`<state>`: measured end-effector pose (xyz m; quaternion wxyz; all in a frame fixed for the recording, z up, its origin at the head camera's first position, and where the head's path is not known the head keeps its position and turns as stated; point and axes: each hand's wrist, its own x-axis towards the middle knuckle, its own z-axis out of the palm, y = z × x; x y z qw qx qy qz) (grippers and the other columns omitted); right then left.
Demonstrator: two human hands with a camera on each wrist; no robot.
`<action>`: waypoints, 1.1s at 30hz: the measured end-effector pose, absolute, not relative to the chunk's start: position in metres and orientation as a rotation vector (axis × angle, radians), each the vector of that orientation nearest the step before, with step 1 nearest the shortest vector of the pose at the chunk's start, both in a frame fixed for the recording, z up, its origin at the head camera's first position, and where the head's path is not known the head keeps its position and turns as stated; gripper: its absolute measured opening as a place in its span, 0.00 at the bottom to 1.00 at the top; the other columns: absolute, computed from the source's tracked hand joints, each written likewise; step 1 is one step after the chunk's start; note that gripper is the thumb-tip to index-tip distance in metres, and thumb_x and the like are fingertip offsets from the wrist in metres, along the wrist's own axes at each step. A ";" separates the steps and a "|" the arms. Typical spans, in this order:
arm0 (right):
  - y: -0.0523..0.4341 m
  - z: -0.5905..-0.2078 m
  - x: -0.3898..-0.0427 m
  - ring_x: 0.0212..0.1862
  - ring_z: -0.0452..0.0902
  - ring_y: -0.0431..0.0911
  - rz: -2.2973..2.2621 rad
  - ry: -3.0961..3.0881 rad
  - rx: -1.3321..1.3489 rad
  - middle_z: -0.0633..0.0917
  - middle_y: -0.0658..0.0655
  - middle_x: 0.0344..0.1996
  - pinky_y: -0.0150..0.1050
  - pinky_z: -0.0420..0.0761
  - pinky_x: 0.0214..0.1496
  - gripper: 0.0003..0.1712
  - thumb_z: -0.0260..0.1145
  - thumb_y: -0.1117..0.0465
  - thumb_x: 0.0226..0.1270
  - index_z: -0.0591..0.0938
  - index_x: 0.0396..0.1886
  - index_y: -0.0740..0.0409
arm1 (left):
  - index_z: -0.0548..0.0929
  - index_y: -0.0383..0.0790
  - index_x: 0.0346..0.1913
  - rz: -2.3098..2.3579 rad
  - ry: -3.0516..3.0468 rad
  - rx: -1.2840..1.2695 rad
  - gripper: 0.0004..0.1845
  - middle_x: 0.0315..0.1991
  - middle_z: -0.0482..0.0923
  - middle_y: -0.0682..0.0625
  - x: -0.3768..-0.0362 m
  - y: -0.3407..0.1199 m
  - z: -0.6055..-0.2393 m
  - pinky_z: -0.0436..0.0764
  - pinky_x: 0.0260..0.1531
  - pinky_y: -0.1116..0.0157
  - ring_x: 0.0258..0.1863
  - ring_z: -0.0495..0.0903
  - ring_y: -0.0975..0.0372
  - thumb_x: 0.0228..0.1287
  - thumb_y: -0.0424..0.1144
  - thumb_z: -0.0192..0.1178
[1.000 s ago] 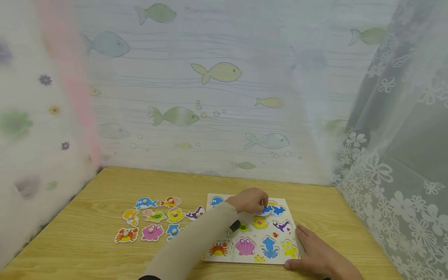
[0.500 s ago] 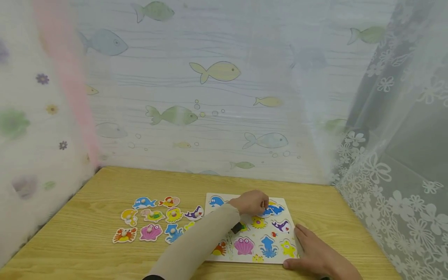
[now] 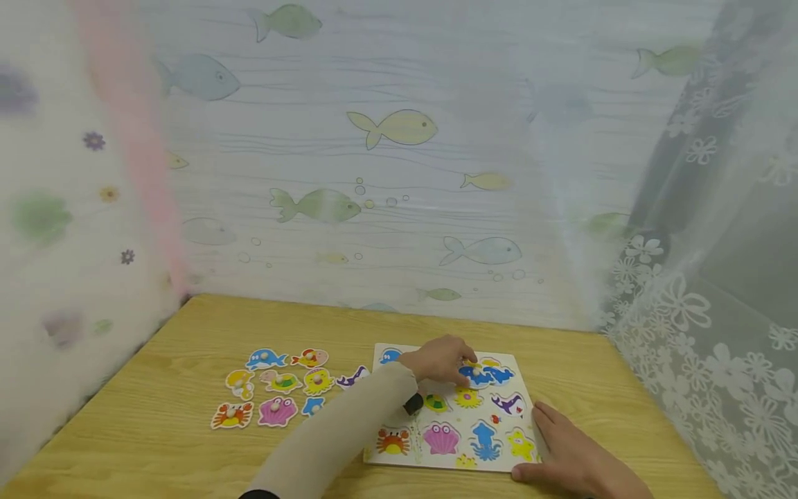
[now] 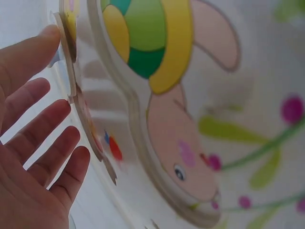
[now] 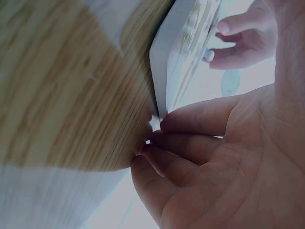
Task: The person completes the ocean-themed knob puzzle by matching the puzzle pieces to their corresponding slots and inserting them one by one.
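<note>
My left hand [image 3: 439, 360] is over the upper part of a white puzzle board [image 3: 420, 457], its fingers spread and holding nothing. Just right of those fingers, a blue puzzle piece [image 3: 479, 378] with a round knob lies on the board, beside a printed blue sea animal [image 3: 501, 375]. In the left wrist view the left fingers [image 4: 52, 119] are apart, near the edges of pieces and a turtle picture [image 4: 143, 52]. My right hand [image 3: 573, 450] rests against the board's right edge, thumb at its lower corner; its fingertips touch the edge in the right wrist view.
Left of the board, several knobbed sea-animal pieces lie on the wooden table [image 3: 156, 443], among them a crab [image 3: 232, 415], a pink shell [image 3: 278, 412] and a turtle [image 3: 280, 382]. My left sleeve [image 3: 349, 430] crosses the board's left side. A fish-print curtain [image 3: 399, 208] hangs behind the table.
My left hand has let go of the blue piece and its fingers have spread, so the knob now shows. The right hand stays at the board's edge. The head view has shifted slightly.
</note>
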<state>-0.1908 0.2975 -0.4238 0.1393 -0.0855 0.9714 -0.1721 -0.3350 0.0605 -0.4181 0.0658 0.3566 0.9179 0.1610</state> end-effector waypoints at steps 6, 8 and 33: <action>0.298 -0.424 -0.191 0.69 0.54 0.66 -0.496 2.816 -0.271 0.58 0.71 0.69 0.63 0.59 0.64 0.72 0.68 0.25 0.41 0.55 0.70 0.75 | 0.82 0.56 0.54 0.497 2.788 1.020 0.23 0.49 0.76 0.63 -0.334 0.064 -0.419 0.70 0.55 0.67 0.53 0.72 0.67 0.54 0.52 0.69; 0.297 -0.425 -0.191 0.68 0.55 0.66 -0.497 2.818 -0.266 0.58 0.71 0.69 0.63 0.59 0.63 0.72 0.68 0.25 0.40 0.55 0.70 0.74 | 0.82 0.56 0.54 0.488 2.807 1.003 0.22 0.49 0.76 0.63 -0.333 0.067 -0.419 0.70 0.55 0.67 0.53 0.71 0.67 0.54 0.52 0.69; 0.300 -0.427 -0.192 0.69 0.55 0.65 -0.520 2.812 -0.308 0.57 0.71 0.69 0.62 0.60 0.63 0.71 0.66 0.25 0.43 0.55 0.70 0.75 | 0.84 0.57 0.51 0.451 2.925 0.898 0.22 0.47 0.77 0.62 -0.332 0.105 -0.424 0.72 0.49 0.66 0.46 0.73 0.67 0.51 0.54 0.71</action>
